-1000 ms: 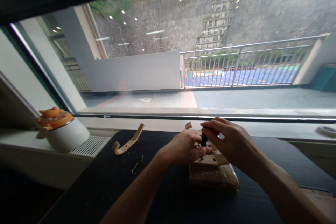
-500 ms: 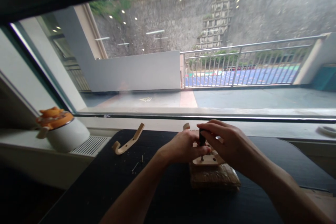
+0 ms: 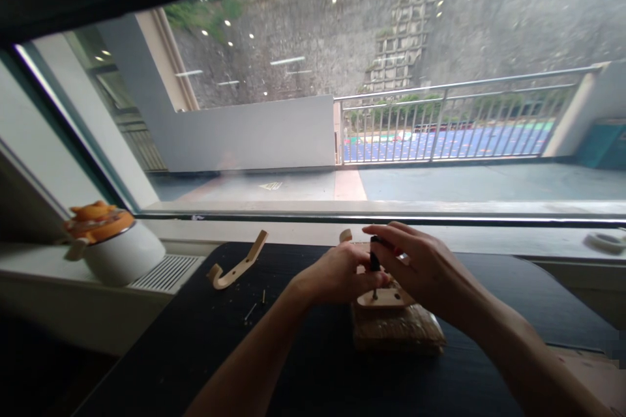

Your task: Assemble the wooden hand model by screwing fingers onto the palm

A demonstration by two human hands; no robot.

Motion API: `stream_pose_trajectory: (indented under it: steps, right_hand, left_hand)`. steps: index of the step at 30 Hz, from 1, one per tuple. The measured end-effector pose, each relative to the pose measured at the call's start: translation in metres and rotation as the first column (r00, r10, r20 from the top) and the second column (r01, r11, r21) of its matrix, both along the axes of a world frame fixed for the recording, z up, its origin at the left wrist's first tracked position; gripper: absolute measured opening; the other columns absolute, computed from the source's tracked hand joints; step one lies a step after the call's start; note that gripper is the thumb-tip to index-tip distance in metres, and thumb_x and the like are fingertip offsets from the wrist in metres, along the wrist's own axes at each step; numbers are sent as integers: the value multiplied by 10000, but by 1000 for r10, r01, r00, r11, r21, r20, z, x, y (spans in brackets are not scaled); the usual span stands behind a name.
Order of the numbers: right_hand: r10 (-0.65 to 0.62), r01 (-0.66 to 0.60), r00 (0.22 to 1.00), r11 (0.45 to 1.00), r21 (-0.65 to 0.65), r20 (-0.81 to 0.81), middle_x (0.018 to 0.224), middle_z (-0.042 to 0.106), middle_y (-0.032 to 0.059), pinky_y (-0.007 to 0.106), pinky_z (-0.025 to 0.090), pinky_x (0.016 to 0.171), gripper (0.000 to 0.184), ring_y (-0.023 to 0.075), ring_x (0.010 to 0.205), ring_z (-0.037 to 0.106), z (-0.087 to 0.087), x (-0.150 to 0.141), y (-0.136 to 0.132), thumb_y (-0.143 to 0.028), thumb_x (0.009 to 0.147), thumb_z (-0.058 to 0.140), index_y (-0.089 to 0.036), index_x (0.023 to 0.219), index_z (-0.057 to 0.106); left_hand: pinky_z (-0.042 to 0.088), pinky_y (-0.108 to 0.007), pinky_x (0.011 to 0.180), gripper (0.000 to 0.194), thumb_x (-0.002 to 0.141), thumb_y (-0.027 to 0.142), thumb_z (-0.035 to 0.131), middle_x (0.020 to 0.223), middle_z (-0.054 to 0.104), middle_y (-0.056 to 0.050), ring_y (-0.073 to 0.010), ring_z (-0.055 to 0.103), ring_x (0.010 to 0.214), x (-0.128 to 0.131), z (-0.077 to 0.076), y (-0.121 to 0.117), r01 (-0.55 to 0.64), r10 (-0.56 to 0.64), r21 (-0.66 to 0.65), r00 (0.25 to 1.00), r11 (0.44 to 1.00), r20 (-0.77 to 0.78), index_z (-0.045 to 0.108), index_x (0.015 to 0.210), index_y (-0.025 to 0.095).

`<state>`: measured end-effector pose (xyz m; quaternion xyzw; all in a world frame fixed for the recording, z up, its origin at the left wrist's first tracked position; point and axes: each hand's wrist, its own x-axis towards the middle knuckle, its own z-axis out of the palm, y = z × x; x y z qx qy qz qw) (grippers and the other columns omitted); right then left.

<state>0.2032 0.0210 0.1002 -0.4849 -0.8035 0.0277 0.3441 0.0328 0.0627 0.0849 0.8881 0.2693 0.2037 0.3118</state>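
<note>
My right hand (image 3: 420, 267) is closed round the dark handle of a small screwdriver (image 3: 374, 264), held upright with its tip on a light wooden piece (image 3: 384, 300). My left hand (image 3: 337, 273) pinches that wooden piece from the left. The piece rests on a brown block wrapped in film (image 3: 398, 335) on the black table (image 3: 195, 352). Another curved wooden hook (image 3: 238, 262) lies apart, to the left.
A few small screws (image 3: 254, 307) lie on the table near the loose hook. A white pot with an orange lid (image 3: 113, 244) stands on the sill at left, beside a vent grille (image 3: 166, 272). A wide window runs behind the table.
My right hand with the screwdriver has shifted slightly left and tipped the tool more upright; the wooden piece has settled flatter on the block.
</note>
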Motion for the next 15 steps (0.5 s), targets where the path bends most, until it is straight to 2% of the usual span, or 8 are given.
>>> stream_pose_trajectory:
  steps: [3,9,15]
  right_hand:
    - [29,-29,999,999,15,43,883,643,13,256,411,615,270,145,709,574,2,1,0,-258,907,451,-270,1095,644]
    - [-8,7,1000,999,51,28,855,649,14,248,409,602,229,140,697,589,1,2,4,-280,885,494,-233,1031,665]
    - [-130,129,991,989,69,12,770,657,11,253,405,567,165,144,638,579,-1,1,6,-334,841,556,-204,861,655]
  left_hand:
    - [448,-232,710,179,842,281,561,902,659,-20,-153,589,810,0,0,-1,-17,17,2,1000,1000,-3,676,869,147]
    - [445,-240,708,211,853,314,557,931,657,-17,-154,585,810,0,3,-2,-43,42,-12,999,999,-35,685,906,154]
    - [439,-233,687,233,852,323,560,920,643,-28,-147,577,789,1,5,-2,-20,21,12,998,1000,-58,671,782,130]
